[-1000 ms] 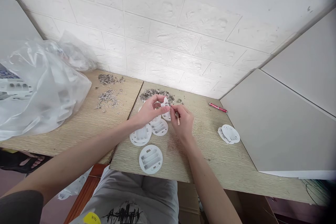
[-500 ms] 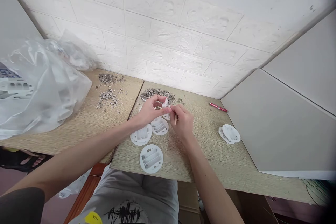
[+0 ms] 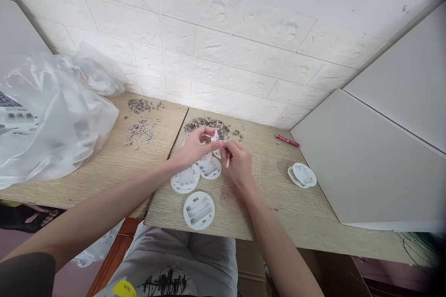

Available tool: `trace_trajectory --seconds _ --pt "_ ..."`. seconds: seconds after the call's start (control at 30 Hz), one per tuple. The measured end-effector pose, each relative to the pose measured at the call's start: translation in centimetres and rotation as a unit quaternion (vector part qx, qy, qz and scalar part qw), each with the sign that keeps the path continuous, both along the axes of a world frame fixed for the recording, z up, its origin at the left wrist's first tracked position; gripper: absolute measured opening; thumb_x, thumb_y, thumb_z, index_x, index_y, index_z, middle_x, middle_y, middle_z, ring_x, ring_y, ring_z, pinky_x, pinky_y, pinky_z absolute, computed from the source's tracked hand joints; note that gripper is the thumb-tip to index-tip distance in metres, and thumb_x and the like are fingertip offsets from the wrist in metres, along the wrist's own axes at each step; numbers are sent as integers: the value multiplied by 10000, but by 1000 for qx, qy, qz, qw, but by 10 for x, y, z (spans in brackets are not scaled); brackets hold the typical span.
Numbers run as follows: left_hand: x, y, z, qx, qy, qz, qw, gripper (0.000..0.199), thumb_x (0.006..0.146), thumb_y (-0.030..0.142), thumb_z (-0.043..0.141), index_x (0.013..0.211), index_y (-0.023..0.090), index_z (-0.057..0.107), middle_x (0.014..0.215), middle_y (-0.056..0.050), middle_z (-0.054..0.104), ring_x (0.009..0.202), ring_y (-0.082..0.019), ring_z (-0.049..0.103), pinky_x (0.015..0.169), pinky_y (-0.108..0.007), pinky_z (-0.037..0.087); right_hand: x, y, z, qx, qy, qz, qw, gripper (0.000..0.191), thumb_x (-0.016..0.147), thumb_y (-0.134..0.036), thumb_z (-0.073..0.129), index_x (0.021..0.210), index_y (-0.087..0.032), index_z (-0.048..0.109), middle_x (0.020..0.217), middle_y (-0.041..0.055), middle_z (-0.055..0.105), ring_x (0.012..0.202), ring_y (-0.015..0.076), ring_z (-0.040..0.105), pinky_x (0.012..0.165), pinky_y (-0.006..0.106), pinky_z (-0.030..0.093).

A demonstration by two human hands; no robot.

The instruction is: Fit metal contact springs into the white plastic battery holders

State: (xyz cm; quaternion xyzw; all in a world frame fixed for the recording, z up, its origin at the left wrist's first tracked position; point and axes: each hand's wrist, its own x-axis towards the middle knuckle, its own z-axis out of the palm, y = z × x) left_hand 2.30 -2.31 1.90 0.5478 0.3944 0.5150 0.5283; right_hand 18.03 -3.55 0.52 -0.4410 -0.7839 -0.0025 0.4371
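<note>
Red pen (image 3: 287,140) just beside white panel (image 3: 343,167)

I'm watching the right hand (image 3: 239,160) roll slightly leftward near the middle of the frame, and the thin stick (image 3: 227,161) in its grip is swinging left with it. Less of the held white piece (image 3: 216,137) is showing between the fingers. The wearer's view is turning slightly right.

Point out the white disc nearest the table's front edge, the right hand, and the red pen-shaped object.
White disc (image 3: 199,210): head view, middle of its slotted face.
Right hand (image 3: 240,162): head view, back of the hand.
Red pen-shaped object (image 3: 287,140): head view, middle of its length.
</note>
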Motion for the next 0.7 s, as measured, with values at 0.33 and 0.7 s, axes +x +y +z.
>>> trace_trajectory --seconds 0.33,0.7 --pt "-11 4 9 -6 -42 1 999 602 671 525 746 1121 158 589 1019 -70 632 788 -137 571 676 -256 469 37 27 -6 -157 87 -138 974 217 810 -239 517 899 -174 704 812 55 705 656 167 569 637 299 413" --pt "-10 6 9 -70 -111 -51 990 547 683 421 776 1153 177 638 1084 -83 673 912 -167 623 798 -284 484 50 37 -18 -134 35 -177 974 253 867 -267 472 779 -158 683 950 133 683 866 234 580 794 384 422"
